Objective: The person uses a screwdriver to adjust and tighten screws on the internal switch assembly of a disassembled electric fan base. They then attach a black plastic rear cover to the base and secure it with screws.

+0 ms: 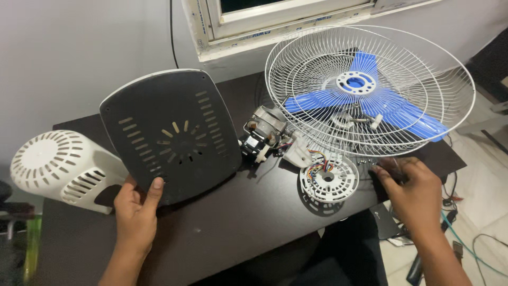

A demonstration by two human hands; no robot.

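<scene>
Left hand gripping the lower edge of a dark base plate, thumb pressed on its slotted face, plate tilted up off the dark desk. Behind the plate, a white vented motor cover, partly hidden by the plate's left edge. Right hand curled at the desk's right edge, closed over something small and dark; hard to tell what. Just beside it, a few tiny screws, barely visible. Near the middle, a bare fan motor with coloured wires running to a round white ribbed disc. Above, white wire grilles stacked over a blue fan blade, blade seen only through the wires. Cables on the floor at right, cut off by the frame.
</scene>
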